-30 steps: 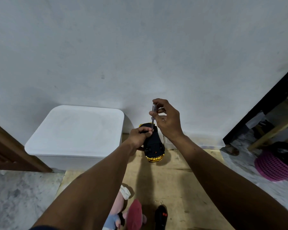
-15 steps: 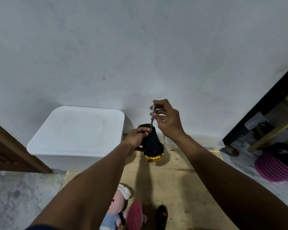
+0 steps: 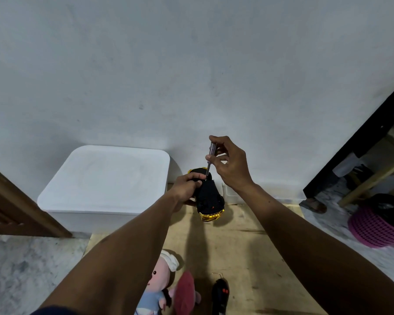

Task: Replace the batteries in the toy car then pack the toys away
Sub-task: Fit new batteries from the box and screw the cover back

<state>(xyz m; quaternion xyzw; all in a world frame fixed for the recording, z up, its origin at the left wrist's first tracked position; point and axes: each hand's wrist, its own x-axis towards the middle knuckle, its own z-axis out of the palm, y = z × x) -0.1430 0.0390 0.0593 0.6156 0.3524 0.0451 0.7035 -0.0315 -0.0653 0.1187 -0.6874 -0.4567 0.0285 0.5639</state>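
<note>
Black toy car (image 3: pixel 208 196) is being clamped mid-frame by the left hand (image 3: pixel 187 188) while the right hand (image 3: pixel 230 164) is pinching a screwdriver (image 3: pixel 210 159) at its underside, probably working the battery-cover screw.

Your left hand (image 3: pixel 187 186) covers the left side of the black toy car with gold trim (image 3: pixel 210 198), so you cannot see where the tip of the thin clear-handled screwdriver (image 3: pixel 210 155) meets the car; the tip is too small to tell. The fingers of your right hand (image 3: pixel 231 163) hide part of the screwdriver handle. At the bottom edge of the frame, the pink-faced plush doll in blue clothes (image 3: pixel 156 289) is cut off and partly behind your left forearm. The black remote control with red buttons (image 3: pixel 221 296) is also cut by the bottom edge. At the right edge, the purple woven plastic basket (image 3: pixel 373 226) is cut off, and the dark thing in it is unclear.
</note>
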